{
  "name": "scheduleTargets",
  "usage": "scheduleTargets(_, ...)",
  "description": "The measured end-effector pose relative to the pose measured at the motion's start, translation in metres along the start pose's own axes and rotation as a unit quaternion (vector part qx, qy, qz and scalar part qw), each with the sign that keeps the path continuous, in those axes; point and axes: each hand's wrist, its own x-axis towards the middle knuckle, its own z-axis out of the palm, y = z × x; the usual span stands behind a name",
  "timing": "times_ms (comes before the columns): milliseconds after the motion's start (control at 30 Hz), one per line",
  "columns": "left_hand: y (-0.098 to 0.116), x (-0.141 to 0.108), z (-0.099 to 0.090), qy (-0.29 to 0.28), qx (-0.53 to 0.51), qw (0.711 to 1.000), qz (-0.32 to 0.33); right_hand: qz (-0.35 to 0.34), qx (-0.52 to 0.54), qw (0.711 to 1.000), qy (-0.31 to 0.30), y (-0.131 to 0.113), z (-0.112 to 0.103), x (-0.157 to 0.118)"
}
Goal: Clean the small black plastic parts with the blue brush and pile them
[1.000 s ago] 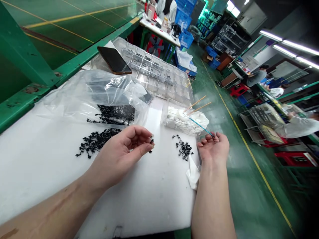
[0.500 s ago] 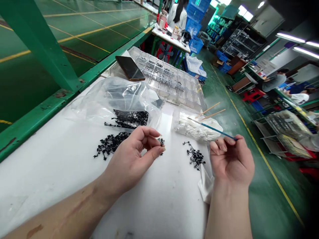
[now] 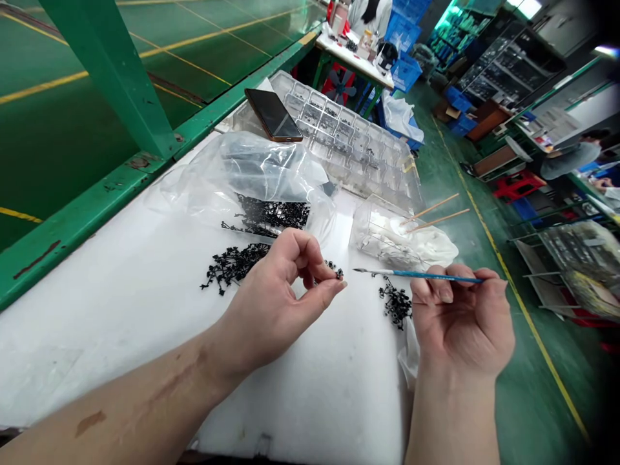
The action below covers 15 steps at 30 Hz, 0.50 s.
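Head view: thin blue-handled tool [image 3: 426, 276], tip pointing left.

No words, labels, brands or numbers could be read. The papers [image 3: 547, 126] posted along the far workbench carried marks too small and blurred to make out, while the dark phone screen [image 3: 274, 115], the clear compartment tray [image 3: 349, 145] and the blue brush handle [image 3: 426, 276] showed nothing legible.

Between the left hand [image 3: 276, 290] and right hand [image 3: 460, 323], a strip of white bench [image 3: 310, 381] runs up to the clear compartment tray [image 3: 349, 148], narrowed by the plastic bag [image 3: 271, 174] on the left and the tub of white cloth [image 3: 402, 239] on the right.
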Motion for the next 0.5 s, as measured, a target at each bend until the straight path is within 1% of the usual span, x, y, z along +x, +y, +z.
scheduleTargets(133, -0.0009, -0.0008, -0.0001, -0.003, 0.011, 1.0, 0.009, -0.01, -0.014, 1.0, -0.001, 0.0017, 0.0014, -0.001)
scheduleTargets(333, -0.003, -0.0018, -0.0008, -0.007, 0.028, 0.999, 0.029, -0.004, -0.013, 1.0, 0.006, 0.0004, 0.0002, -0.0003)
scheduleTargets(500, -0.0032, -0.0011, 0.0, -0.005, 0.033, 0.999, 0.027, -0.009, -0.022, 1.0, 0.008, 0.0009, 0.0009, -0.0012)
